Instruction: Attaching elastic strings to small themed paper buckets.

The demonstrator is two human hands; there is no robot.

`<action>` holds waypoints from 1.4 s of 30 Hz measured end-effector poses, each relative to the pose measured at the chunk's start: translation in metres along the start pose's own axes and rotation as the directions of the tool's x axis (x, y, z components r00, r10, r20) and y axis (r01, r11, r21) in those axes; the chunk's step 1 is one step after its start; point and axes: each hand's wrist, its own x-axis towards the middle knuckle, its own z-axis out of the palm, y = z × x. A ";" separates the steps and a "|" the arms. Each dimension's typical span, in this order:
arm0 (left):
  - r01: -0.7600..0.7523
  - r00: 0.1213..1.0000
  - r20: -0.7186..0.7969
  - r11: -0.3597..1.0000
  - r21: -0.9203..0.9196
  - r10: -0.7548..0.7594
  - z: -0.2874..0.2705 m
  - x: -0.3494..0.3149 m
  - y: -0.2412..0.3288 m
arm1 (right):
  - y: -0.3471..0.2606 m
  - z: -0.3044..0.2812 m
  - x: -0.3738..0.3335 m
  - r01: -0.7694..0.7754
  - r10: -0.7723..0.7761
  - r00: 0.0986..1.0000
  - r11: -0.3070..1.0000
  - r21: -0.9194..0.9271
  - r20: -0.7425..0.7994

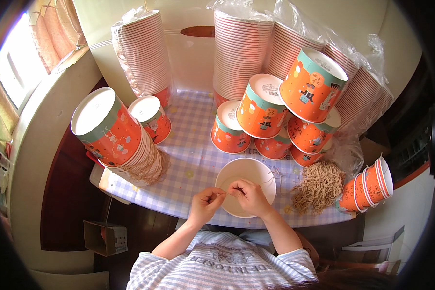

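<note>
An open paper bucket [262, 170], pale inside, stands near the front edge of the table. Over its near side, my left hand [206, 204] and my right hand [249, 195] come together, thumbs and fingers closed in a pinch. What seems to be a thin tan string runs between the fingertips, mostly hidden by them. A bit of similar string shows at the bucket's right rim. Right of the bucket lies a tangled heap of tan strings [319, 187].
Upside-down orange buckets [314, 86] are piled behind the work spot. Tall bucket stacks [241, 55] in clear plastic line the back. A stack with strings [113, 130] leans at left; nested orange buckets [367, 186] lie at right. A checked cloth [188, 121] covers the table.
</note>
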 end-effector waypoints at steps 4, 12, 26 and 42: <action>0.024 1.000 0.019 1.000 -0.006 -0.024 0.001 0.000 0.003 | -0.001 0.000 -0.001 0.019 -0.020 1.000 1.000 -0.013 -0.013; 0.047 0.998 0.031 0.999 0.013 -0.048 -0.004 0.000 -0.004 | -0.003 0.001 0.000 0.010 -0.010 1.000 1.000 -0.027 -0.025; 0.001 0.998 0.062 0.999 0.046 -0.004 -0.012 -0.003 0.010 | -0.015 0.006 0.003 0.016 -0.018 1.000 0.987 0.162 0.014; 0.263 0.965 0.141 0.838 -0.478 -0.222 -0.019 0.005 0.009 | -0.006 0.013 0.008 0.085 -0.081 0.994 0.995 -0.058 0.069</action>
